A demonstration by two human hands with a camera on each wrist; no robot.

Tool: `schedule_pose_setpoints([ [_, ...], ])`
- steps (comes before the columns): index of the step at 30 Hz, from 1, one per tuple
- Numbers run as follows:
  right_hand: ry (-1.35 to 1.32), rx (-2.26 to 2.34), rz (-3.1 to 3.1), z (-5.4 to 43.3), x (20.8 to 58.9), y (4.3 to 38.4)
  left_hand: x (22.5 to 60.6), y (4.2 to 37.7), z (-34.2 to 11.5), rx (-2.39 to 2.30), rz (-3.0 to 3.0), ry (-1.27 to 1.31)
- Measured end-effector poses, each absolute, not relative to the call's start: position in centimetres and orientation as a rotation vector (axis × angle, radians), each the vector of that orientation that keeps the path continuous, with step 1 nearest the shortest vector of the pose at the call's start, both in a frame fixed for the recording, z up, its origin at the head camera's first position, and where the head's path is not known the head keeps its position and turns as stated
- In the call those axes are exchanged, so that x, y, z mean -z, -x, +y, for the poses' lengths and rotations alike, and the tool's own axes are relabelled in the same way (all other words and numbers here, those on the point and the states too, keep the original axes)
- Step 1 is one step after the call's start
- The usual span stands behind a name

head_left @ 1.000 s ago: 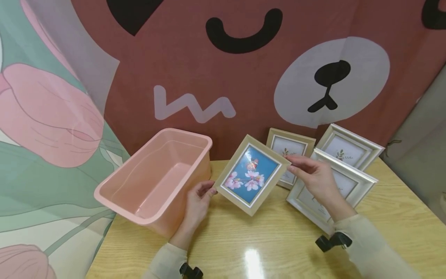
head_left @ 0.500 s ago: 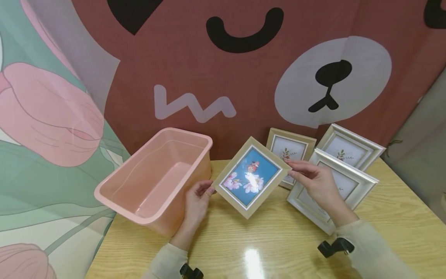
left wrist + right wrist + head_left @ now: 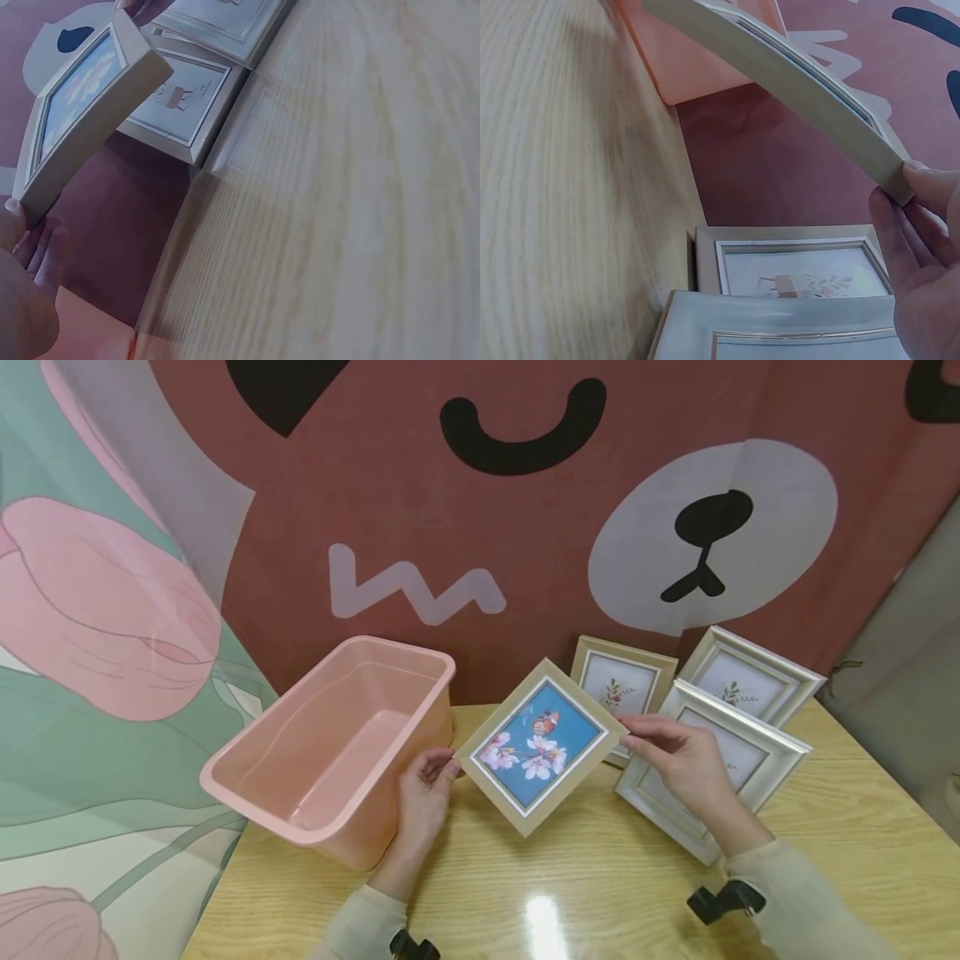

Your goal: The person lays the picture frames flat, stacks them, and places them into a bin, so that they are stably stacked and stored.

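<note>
Picture frame (image 3: 542,747) hangs cornerwise between both my hands, lifted off the worktop (image 3: 570,877), its blue flower print (image 3: 536,739) facing up towards me. My left grip (image 3: 426,789) pinches the left corner, thumb to the front and fingers tucked behind, just beside the pink tub (image 3: 438,722). My right grip (image 3: 678,756) is just as narrow on the opposite corner, thumb in front, fingers at the back.

I judge it light, since two pinched corners seem enough to carry it, and stiff, with a border thick enough to give my fingertips a proper edge. The front is what I'd be careful of: it looks smooth, easy to smear and perhaps breakable, though I can't tell whether glass or plastic covers it. The tan border seems the right place to take hold, at corners or side edges, well off the print. Held at only two points, it could swivel, so even pressure from both sides matters.

Beyond my right grip stands another tan frame (image 3: 622,685), with a near silver frame (image 3: 750,764) partly hidden by my arm and a far silver frame (image 3: 738,681) behind that.
</note>
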State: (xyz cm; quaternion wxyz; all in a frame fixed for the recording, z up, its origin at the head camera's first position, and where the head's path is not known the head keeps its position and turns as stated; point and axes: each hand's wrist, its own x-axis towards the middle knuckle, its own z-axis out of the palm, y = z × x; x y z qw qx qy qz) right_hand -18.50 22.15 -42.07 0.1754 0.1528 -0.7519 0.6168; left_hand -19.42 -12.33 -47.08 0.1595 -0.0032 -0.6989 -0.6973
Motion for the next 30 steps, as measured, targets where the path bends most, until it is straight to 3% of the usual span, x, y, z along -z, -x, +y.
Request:
schedule_pose_setpoints([
  [30, -0.329, -1.627, -2.242, 21.7, 43.8, 17.2, 46.6, 19.3, -12.4, 2.058, -1.921, -0.070],
])
